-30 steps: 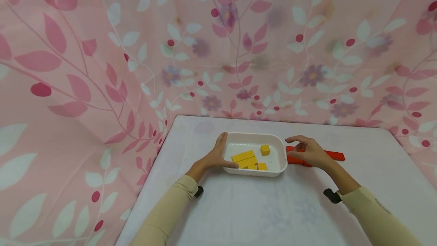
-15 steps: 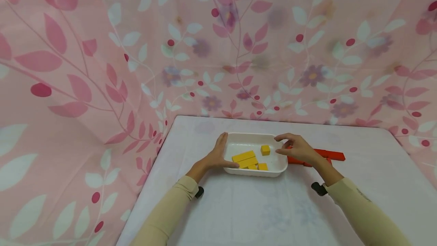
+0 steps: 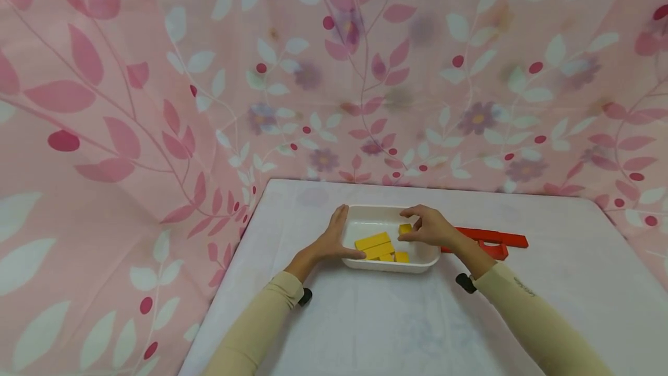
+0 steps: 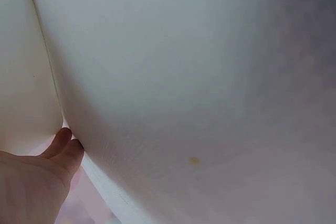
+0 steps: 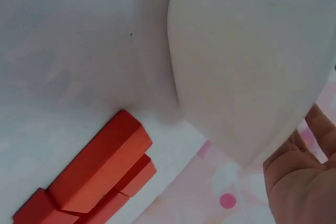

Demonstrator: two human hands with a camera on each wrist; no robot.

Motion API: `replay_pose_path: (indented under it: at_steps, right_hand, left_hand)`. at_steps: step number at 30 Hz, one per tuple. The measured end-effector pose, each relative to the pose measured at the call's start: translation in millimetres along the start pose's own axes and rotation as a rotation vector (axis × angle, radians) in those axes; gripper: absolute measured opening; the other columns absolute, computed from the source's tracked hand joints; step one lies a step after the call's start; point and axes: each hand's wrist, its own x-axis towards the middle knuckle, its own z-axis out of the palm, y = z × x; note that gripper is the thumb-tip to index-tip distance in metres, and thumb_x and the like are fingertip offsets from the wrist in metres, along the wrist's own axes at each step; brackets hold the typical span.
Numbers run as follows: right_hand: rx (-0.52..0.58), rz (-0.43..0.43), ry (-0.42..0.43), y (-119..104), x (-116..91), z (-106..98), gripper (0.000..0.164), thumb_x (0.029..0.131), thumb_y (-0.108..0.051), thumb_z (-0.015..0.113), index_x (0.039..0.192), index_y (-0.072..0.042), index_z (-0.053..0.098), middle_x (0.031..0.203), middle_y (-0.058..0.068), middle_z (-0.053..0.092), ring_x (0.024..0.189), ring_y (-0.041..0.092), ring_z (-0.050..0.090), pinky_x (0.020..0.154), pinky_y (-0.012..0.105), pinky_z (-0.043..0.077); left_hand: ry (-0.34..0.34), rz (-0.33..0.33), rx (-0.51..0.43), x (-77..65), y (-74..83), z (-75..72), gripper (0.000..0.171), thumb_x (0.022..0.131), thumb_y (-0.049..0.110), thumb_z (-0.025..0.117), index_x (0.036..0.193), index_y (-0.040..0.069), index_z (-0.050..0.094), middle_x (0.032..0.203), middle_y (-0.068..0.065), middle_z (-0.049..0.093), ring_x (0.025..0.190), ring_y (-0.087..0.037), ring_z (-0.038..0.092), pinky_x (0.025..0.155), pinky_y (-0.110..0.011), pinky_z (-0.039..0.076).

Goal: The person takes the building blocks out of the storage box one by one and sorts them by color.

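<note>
In the head view a white rectangular tray (image 3: 376, 209) holds several yellow blocks. Two long yellow bars (image 3: 373, 242) lie side by side at its front left, with small yellow blocks (image 3: 400, 257) along the front wall. My left hand (image 3: 330, 241) rests on the tray's left end, fingers straight at the back corner and thumb over the front one. Inside the right end, my right hand (image 3: 429, 227) reaches over a single yellow cube (image 3: 405, 228), thumb and forefinger apart on either side of it. The right wrist view shows this hand only beyond the tray's outer wall.
Right of the tray, red blocks (image 3: 490, 237) lie on the white tablecloth (image 3: 417, 318), among them long bars and an arch (image 3: 493, 250). Part of them is behind the right forearm. A pink floral curtain (image 3: 365, 74) hangs behind the table.
My right hand has moved left from above the red blocks, over the tray's right rim, to the yellow cube. More of the red blocks shows now. My left hand and the tray stay put.
</note>
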Motion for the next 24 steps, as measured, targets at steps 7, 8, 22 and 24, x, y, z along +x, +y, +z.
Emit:
replay_pose_path:
  at_steps: [7, 8, 22, 24]
  right_hand:
    - [-0.149, 0.004, -0.014, -1.4, 9.6, 9.9, 0.07, 0.068, -0.042, 0.079, 0.127, -0.013, 0.054, 0.12, 0.009, 0.056, 0.091, 0.021, 0.056, 0.079, 0.035, 0.054]
    - [-0.163, 0.015, -0.015, -2.1, 10.4, 11.1, 0.071, 0.068, -0.041, 0.079, 0.127, -0.013, 0.053, 0.122, 0.009, 0.056, 0.095, 0.022, 0.055, 0.083, 0.038, 0.053]
    - [-0.209, 0.087, -0.034, -4.7, 21.9, 20.6, 0.048, 0.071, -0.023, 0.08, 0.114, -0.009, 0.062, 0.106, 0.004, 0.061, 0.095, 0.02, 0.053, 0.089, 0.04, 0.051]
    - [-0.204, 0.087, -0.036, -3.2, 24.3, 21.7, 0.045, 0.071, -0.023, 0.08, 0.111, -0.009, 0.063, 0.103, 0.003, 0.062, 0.093, 0.019, 0.052, 0.09, 0.039, 0.051]
  left_hand:
    - [0.0, -0.003, -0.013, 0.5, -0.3, 0.5, 0.13, 0.058, 0.06, 0.077, 0.149, 0.019, -0.006, 0.155, 0.003, -0.011, 0.142, -0.02, 0.008, 0.113, -0.045, 0.023]
    - [0.002, -0.001, -0.013, 0.6, -0.2, 0.2, 0.129, 0.059, 0.06, 0.077, 0.149, 0.02, -0.007, 0.155, 0.003, -0.011, 0.142, -0.02, 0.009, 0.113, -0.045, 0.023]
    - [0.007, -0.008, -0.025, 2.2, -0.5, 2.0, 0.127, 0.058, 0.061, 0.077, 0.147, 0.031, -0.009, 0.155, 0.004, -0.011, 0.141, -0.021, 0.012, 0.112, -0.047, 0.025]
    - [0.009, -0.008, -0.024, 2.5, -0.1, 2.1, 0.127, 0.058, 0.061, 0.077, 0.147, 0.032, -0.008, 0.155, 0.004, -0.01, 0.141, -0.021, 0.013, 0.112, -0.048, 0.025]
